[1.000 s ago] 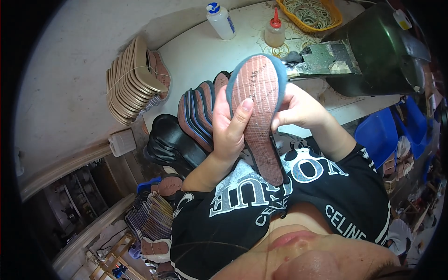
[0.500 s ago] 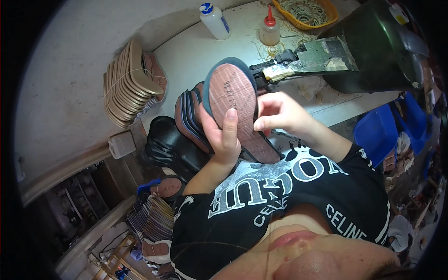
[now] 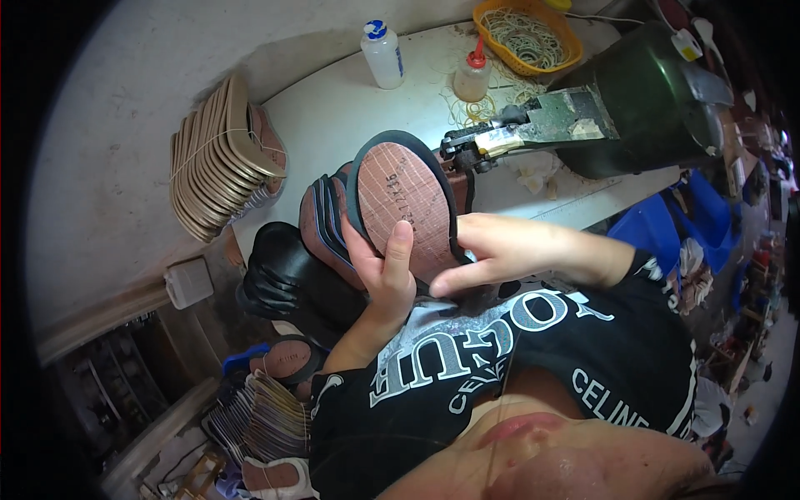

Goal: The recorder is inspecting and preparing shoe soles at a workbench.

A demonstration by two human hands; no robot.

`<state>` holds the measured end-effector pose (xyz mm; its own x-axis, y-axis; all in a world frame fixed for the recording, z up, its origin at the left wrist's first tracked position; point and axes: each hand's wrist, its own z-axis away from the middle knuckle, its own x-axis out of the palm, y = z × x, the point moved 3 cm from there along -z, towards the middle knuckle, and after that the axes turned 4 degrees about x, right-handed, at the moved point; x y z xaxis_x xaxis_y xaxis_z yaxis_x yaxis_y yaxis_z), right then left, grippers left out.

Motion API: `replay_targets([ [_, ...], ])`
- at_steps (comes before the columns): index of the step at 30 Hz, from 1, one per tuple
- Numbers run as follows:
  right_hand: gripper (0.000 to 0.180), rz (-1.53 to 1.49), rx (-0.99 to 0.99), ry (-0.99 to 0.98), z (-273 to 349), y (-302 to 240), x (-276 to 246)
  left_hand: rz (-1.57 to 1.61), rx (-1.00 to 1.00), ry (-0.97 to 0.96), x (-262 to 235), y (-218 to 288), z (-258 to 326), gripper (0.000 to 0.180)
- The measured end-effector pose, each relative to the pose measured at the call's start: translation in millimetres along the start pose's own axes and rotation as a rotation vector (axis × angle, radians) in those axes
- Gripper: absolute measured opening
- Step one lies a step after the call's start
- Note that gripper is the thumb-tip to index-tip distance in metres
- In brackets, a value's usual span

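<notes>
A shoe insole [image 3: 404, 187] is held up before me, with its reddish-brown, checked underside showing and a dark rim around it. My left hand [image 3: 385, 275] grips its left edge, thumb flat on the underside and fingers behind. At the lower right edge my right hand [image 3: 508, 248] is closed on the insole; its thumb reaches across the narrow part and the other fingers are mostly hidden. Just behind the insole's upper right edge sits the roller end [image 3: 467, 152] of a green machine. A stack of dark-rimmed insoles [image 3: 321, 221] stands to the left of the held one.
Beige insoles [image 3: 212, 167] tied in a bundle lie at the left, above black ones [image 3: 279, 271]. On the white table [image 3: 325, 108] are a white bottle [image 3: 385, 62], a red-tipped bottle [image 3: 472, 79] and a yellow basket [image 3: 533, 62] of rubber bands. The green machine [image 3: 642, 104] fills the right.
The insole has tilted and sunk slightly lower in view. My right hand has turned, and its thumb has moved down and left across the insole. The whole view has shifted a little.
</notes>
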<state>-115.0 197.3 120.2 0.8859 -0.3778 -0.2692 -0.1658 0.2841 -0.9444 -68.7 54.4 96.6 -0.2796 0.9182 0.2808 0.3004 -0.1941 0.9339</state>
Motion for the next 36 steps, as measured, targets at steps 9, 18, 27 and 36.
replay_targets([
  [9,0.021,0.927,0.208,0.42,-37.1,-44.1,-131.6,0.247,-0.207,0.203,-43.4,-8.5,1.0,0.048],
  [18,0.033,0.787,0.308,0.39,-69.7,-26.2,-114.8,0.379,-0.296,0.303,-57.6,-4.9,-6.2,0.041],
  [27,0.016,-0.33,0.261,-0.02,-16.9,-20.8,-45.3,0.494,-0.409,0.027,-3.6,7.9,-33.9,0.037],
  [36,0.033,-0.591,0.134,-0.106,1.4,2.3,-33.6,0.427,-0.446,-0.202,27.5,3.9,-23.2,0.036],
])
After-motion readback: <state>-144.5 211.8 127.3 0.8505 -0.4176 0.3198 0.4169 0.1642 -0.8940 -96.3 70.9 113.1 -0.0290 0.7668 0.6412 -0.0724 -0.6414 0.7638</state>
